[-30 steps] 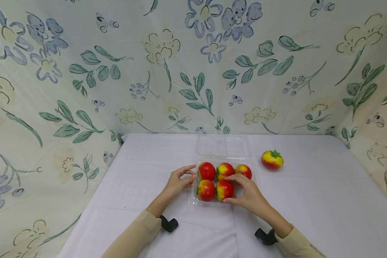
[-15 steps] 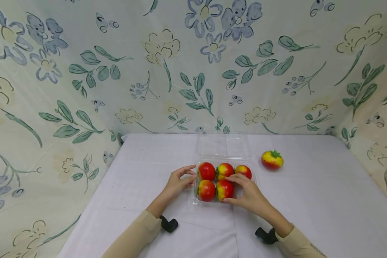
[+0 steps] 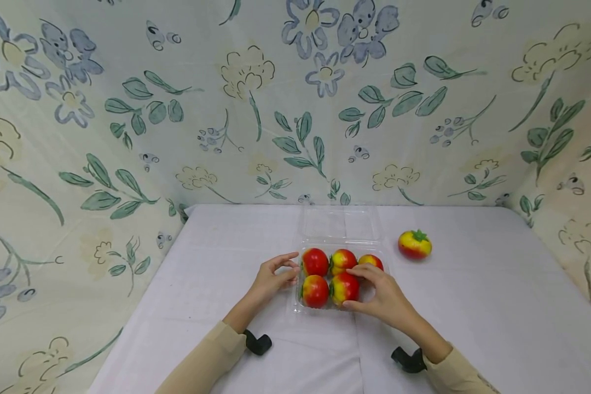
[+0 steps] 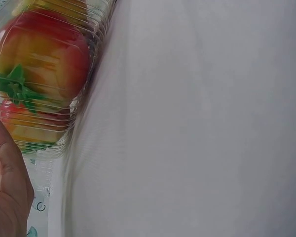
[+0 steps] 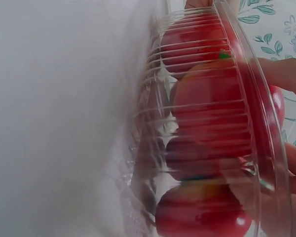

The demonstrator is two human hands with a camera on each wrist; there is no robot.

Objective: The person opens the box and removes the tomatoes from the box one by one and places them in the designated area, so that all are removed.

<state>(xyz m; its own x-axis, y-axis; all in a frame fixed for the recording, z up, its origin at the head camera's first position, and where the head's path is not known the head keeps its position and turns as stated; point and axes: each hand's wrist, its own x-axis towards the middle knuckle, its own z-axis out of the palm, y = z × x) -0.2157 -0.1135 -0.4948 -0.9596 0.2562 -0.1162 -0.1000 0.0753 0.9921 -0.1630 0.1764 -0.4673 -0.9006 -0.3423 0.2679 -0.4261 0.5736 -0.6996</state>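
A clear plastic clamshell box (image 3: 299, 311) stands on the white-covered table with its lid (image 3: 340, 223) folded back. Inside are several red-and-yellow persimmons with green leafy tops, such as the back-left persimmon (image 3: 315, 262). My right hand (image 3: 386, 298) reaches over the box's right end, thumb and fingers around the front middle persimmon (image 3: 345, 289). At the opposite end, my left hand (image 3: 273, 278) has its fingertips right at the rim, fingers relaxed. The left wrist view shows the left hand (image 4: 10, 177) beside the ribbed wall.
Another persimmon (image 3: 415, 244) lies on the table right of the box. A floral cloth (image 3: 246, 109) hangs behind and on both sides of the table (image 3: 473, 306). Black wrist pieces, like the left one (image 3: 259, 343), stick out under both sleeves.
My right hand has shifted slightly to the right, and the front middle persimmon has moved with it. The left hand stays at the box's left edge.
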